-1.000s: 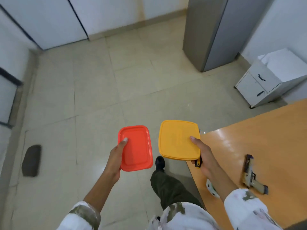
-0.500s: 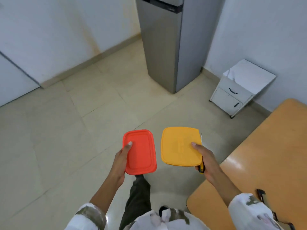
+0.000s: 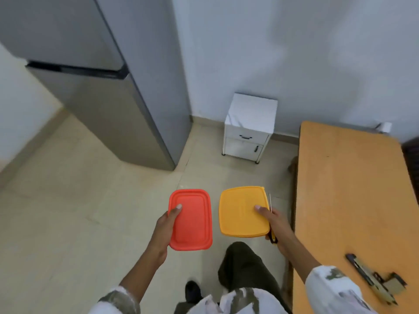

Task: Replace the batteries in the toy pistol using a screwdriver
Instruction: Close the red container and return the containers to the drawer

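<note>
Left hand (image 3: 165, 225) grips the red container (image 3: 192, 220); right hand (image 3: 276, 225) pinches yellow container (image 3: 241, 211) and screwdriver (image 3: 272, 237) together, a crowded hold that could drop the screwdriver.

1. The single view sits on the person's head, looking forward and steeply down along both forearms.
2. Closest, at lower centre, the left hand (image 3: 164, 226) grips a flat red plastic container (image 3: 193, 223) and the right hand (image 3: 278, 225) a flat yellow plastic container (image 3: 240, 214).
3. Ahead it faces a pale grey wall (image 3: 294, 53); a tall grey metal refrigerator (image 3: 108, 114) fills the left, an orange wooden table (image 3: 351, 189) the right edge.
</note>
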